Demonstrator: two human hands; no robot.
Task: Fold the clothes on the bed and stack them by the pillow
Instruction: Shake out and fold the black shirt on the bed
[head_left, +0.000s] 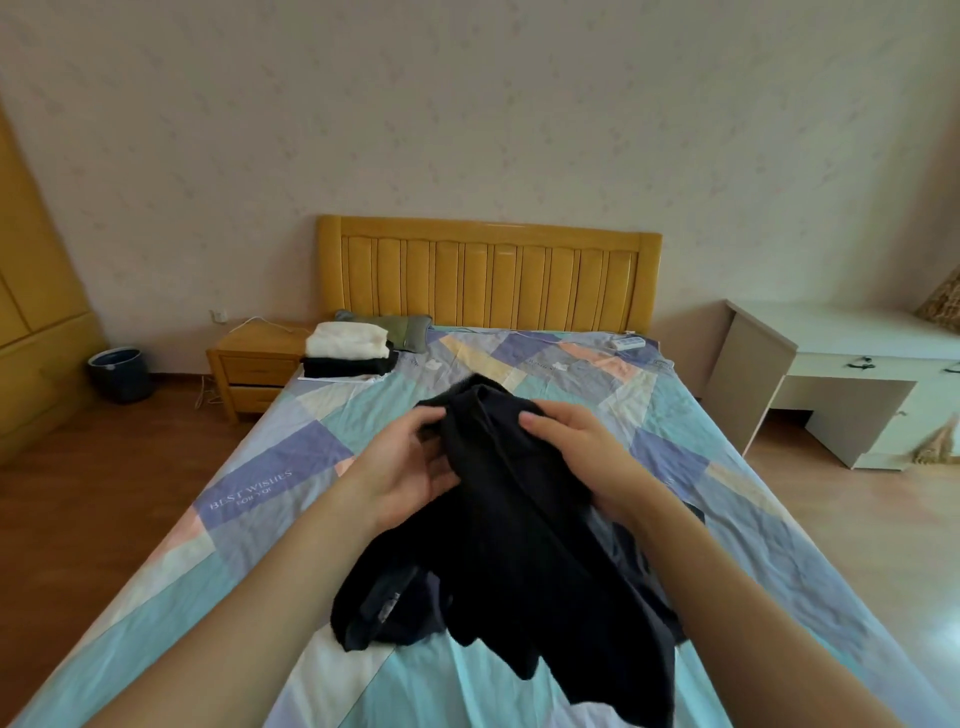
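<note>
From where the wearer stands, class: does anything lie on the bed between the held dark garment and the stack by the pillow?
Nothing visible does. Both hands grip the dark garment; only bare patchwork sheet lies between it and the folded stack beside the pillow.

Soft, even daylight, brighter on the right where the floor (893, 525) looks washed out. Shadows are faint. Heavy wide-angle warp bends the wardrobe (36, 291) and the edges. Slightly soft overall, no real glare.
</note>
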